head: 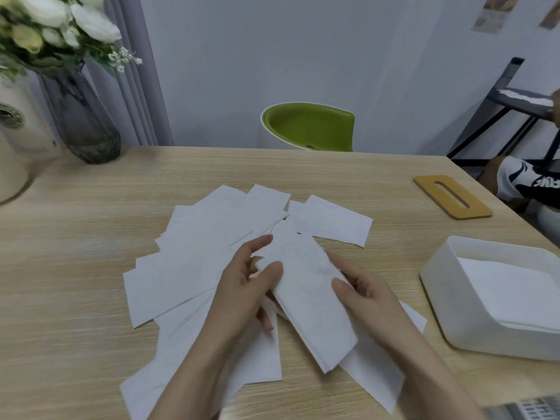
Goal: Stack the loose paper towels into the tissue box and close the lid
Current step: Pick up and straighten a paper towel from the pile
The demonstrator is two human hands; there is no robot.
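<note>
Hands (pixel 242 286) (pixel 363 294) grip towel stack (pixel 309 298) | lid (pixel 453 197) off, beyond box (pixel 448 298)

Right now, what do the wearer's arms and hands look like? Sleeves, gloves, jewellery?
Both forearms are bare as far as the frame shows: no sleeves in view. The left hand and right hand wear no gloves; no rings, watch or bracelets visible. Nails short and unpainted. No markings seen.

The tissue box (pixel 472 310) at the desk's (pixel 91 268) right edge is cut off by the frame. The left hand (pixel 245 289) and right hand (pixel 363 295) cover parts of the loose paper towels (pixel 188 268). The flowers (pixel 45 25) at the far-left corner are blurred and cropped.
</note>
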